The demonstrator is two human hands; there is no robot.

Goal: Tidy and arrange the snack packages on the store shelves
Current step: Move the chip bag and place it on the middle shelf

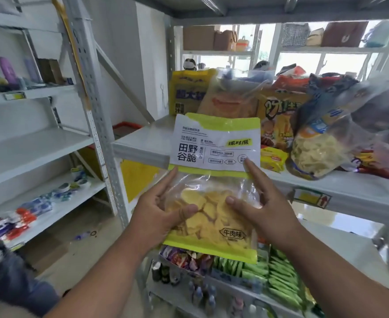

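Bag in both hands, not yet shelved

Bag of crisps (211, 187), white and lime-green w/ a clear window showing yellow pieces, is held upright in front of the shelf (143, 143), just below its front edge and not resting on it. Left hand (159, 212) grips the bag's left side: thumb curled over the clear window, other fingers behind the bag, mostly hidden. Right hand (260, 203) holds the right side, thumb pressed on the window and forefinger stretched up along the white label; rest of its fingers are behind, can't tell how they lie.

Step, as I read it: package picked out and squared up, label facing forward, ahead of placing. Shelf behind is crowded on the right: yellow bag (186, 92) standing at the back, orange pack (278, 120) beside it, a big clear sack of chips (322, 143) leaning near the edge, small yellow packets (272, 160) in front. Left end of that shelf has bare surface.

Next move prob. calls for lifting the bag over the edge and standing it upright on that bare stretch, label out, w/o nudging the leaning sack. Base must sit flat, else it may tip; contents look brittle, so light grip.
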